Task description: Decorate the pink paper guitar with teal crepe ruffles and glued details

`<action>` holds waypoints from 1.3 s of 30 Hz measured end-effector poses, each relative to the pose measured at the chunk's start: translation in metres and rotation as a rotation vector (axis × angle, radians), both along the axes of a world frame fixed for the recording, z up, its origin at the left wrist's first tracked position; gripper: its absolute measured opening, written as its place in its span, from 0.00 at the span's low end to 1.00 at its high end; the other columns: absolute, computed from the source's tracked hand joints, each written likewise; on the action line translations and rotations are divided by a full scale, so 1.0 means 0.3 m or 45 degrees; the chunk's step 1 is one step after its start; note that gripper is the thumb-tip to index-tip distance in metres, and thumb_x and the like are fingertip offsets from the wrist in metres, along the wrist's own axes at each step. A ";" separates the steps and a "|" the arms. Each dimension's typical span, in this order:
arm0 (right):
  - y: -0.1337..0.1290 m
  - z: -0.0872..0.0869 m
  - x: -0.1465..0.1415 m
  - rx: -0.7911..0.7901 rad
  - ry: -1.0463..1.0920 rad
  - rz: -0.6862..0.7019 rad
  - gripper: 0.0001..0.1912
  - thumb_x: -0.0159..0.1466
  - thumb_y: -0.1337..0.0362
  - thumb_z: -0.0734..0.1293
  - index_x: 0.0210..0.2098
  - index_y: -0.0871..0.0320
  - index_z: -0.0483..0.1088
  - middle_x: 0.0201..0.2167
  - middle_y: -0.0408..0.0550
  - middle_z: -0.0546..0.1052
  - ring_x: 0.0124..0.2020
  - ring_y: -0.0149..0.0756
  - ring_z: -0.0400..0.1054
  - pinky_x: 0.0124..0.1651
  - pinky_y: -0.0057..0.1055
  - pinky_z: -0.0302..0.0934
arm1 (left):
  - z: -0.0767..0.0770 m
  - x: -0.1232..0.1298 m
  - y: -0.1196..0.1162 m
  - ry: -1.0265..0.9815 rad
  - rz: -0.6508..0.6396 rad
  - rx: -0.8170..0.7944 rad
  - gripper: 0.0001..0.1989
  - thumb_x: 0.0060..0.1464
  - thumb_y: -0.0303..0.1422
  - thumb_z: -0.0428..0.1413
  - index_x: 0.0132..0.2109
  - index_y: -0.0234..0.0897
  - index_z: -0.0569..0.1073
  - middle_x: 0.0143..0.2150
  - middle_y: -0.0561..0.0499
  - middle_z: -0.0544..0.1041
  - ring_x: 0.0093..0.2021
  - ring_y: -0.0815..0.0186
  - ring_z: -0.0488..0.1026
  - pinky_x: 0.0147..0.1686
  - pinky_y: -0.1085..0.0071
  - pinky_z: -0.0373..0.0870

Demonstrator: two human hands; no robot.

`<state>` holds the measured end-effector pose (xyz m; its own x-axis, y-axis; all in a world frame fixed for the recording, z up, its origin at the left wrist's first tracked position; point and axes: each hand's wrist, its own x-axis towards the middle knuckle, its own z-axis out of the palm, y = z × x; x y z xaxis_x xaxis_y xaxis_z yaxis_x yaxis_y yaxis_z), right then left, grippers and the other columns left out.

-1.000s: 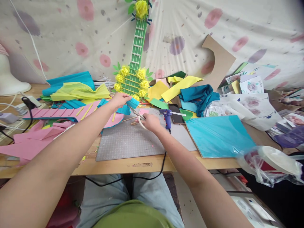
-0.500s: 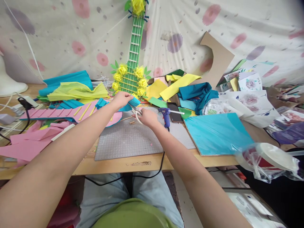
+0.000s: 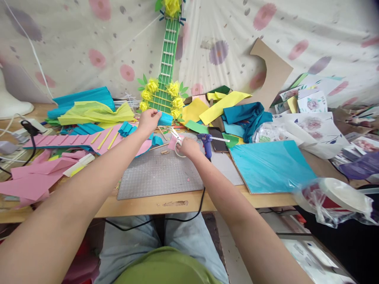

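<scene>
My left hand [image 3: 149, 120] pinches a small piece of blue crepe paper [image 3: 165, 119] above the work surface. Scissors [image 3: 176, 137] with white handles are in my right hand [image 3: 188, 147], their blades pointing up and left, just below the paper and apart from it. Under my left forearm lies a pink guitar shape [image 3: 100, 139] with blue edges, pink and yellow strips across it and curled blue paper on top. Beyond my hands a green paper guitar [image 3: 167, 67] with yellow flowers leans upright against the curtain.
A grey cutting mat [image 3: 160, 177] lies in front of me. Right of my right hand are a blue glue gun [image 3: 206, 145], its cable running off the table edge, and a phone [image 3: 218, 139]. A blue-covered board [image 3: 272, 167] and taped roll [image 3: 337, 197] sit farther right.
The scissors have come away from the blue paper, moving slightly right and down with my right hand. My left hand has shifted a little left and up with the paper.
</scene>
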<state>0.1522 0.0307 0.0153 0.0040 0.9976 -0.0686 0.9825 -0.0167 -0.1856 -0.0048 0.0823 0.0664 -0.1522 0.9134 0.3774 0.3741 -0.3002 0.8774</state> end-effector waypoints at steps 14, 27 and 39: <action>0.016 -0.031 0.049 0.372 1.302 0.307 0.15 0.62 0.60 0.53 0.41 0.58 0.66 0.42 0.48 0.72 0.44 0.34 0.65 0.46 0.31 0.58 | -0.305 0.038 -0.168 -0.095 -0.594 -0.369 0.13 0.41 0.38 0.58 0.35 0.35 0.74 0.19 0.55 0.70 0.20 0.71 0.63 0.22 0.75 0.58; -0.018 -0.135 0.059 0.304 1.312 0.157 0.12 0.51 0.57 0.66 0.31 0.58 0.67 0.25 0.42 0.69 0.27 0.31 0.63 0.31 0.29 0.60 | -0.312 0.000 -0.228 -0.419 -0.358 -0.272 0.19 0.39 0.36 0.61 0.40 0.35 0.70 0.20 0.56 0.69 0.21 0.73 0.63 0.18 0.78 0.54; -0.058 -0.111 0.008 0.199 1.991 0.043 0.18 0.47 0.54 0.68 0.30 0.57 0.62 0.24 0.39 0.65 0.22 0.27 0.61 0.24 0.28 0.63 | -0.268 0.059 -0.288 -0.833 -0.665 -0.745 0.18 0.40 0.43 0.61 0.30 0.35 0.63 0.20 0.60 0.57 0.14 0.82 0.47 0.14 0.82 0.38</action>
<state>0.1546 0.0134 -0.0181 0.0089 0.9931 0.1169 -0.1779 0.1166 -0.9771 0.0127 -0.0041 -0.0140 0.3018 0.9393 -0.1633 -0.2861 0.2526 0.9243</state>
